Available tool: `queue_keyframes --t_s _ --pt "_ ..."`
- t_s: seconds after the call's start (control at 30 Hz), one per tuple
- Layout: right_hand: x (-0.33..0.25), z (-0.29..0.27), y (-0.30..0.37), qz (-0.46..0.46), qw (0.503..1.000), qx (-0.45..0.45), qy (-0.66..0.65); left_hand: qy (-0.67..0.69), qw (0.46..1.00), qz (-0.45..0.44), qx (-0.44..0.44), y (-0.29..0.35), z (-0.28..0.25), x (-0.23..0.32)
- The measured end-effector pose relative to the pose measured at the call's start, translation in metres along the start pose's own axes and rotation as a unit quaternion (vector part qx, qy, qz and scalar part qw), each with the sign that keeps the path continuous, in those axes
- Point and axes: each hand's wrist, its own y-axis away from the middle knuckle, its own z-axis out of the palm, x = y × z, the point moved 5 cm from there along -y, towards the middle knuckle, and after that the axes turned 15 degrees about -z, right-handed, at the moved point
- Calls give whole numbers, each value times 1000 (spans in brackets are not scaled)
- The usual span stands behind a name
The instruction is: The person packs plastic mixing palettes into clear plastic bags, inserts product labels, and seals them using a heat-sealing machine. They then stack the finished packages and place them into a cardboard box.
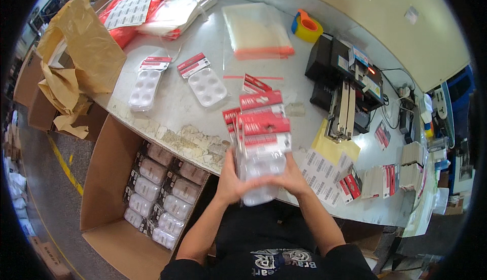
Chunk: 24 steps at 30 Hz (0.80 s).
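Note:
Above the table's near edge, my left hand (229, 182) and my right hand (295, 177) grip a stack of bagged white plastic paint palettes (261, 166) from both sides. Red-and-white header cards fan out at the stack's far end. The fingers wrap around the clear packaging, and some blur shows there. Further left on the table lie two more bagged palettes, one palette (145, 86) near the left edge and another palette (207, 86) beside it, each with a red card. A loose red card (256, 83) sits just beyond the held stack.
Below the table at left, an open carton (101, 178) holds rows of packed palettes. Clear bags (256, 29) and a tape dispenser (307, 25) lie at the back. At right stand a black machine (347, 72), label sheets (319, 177) and card stacks (374, 181). Brown paper (81, 36) rises far left.

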Motion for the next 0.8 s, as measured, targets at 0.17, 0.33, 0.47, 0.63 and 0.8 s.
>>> queue_keyframes --t_s 0.17,0.33,0.47,0.63,0.8 --pt "-18 -21 27 -61 998 -6 13 -78 993 85 -32 20 21 42" --pt "-17 -49 5 -11 985 68 -156 -162 986 -29 1 1 34 71" --pt "-7 -38 32 -151 971 -55 -179 -236 971 45 -21 49 59 87" --pt "8 -60 48 -128 965 6 -227 -274 944 185 -17 34 67 81" --pt "-27 -90 -45 -94 962 167 -193 -316 932 176 -23 -115 53 110"
